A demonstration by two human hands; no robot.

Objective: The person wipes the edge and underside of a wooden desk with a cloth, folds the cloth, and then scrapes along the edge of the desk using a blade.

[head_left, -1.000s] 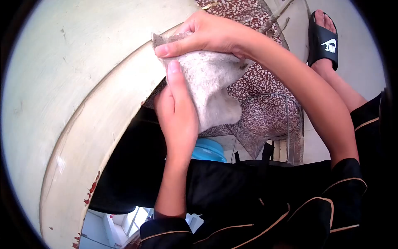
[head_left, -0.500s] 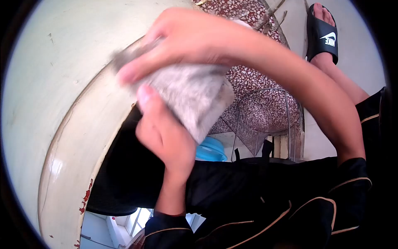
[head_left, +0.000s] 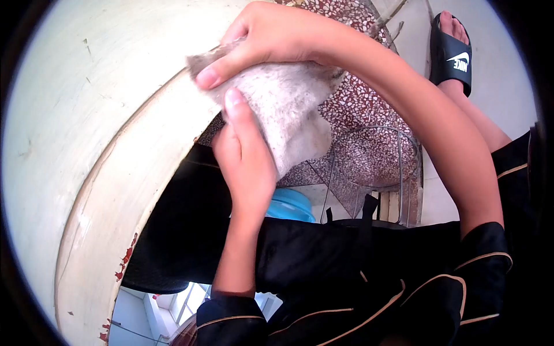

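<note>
A dirty, whitish-grey cloth (head_left: 283, 109) is stretched between my two hands, its loose lower part hanging in folds. Pinching the cloth's upper left edge, my right hand (head_left: 262, 40) has its thumb on top and its other fingers mostly hidden. My left hand (head_left: 245, 144) grips the cloth's left side from below, thumb pointing up, close to the right thumb. Both hands are beside the curved edge of a pale, worn tabletop (head_left: 115, 144).
Beneath the hands are a speckled red-and-white stone surface (head_left: 369, 98) and a thin metal wire frame (head_left: 400, 167). A blue basin (head_left: 290, 205) shows lower down. At the upper right is a foot in a black sandal (head_left: 453, 57); dry sticks (head_left: 389, 17) lie nearby.
Both hands and the cloth swung left and tilted over the tabletop edge half a second ago; now they are back to the right, slightly left of their first place. Both hands keep hold.
</note>
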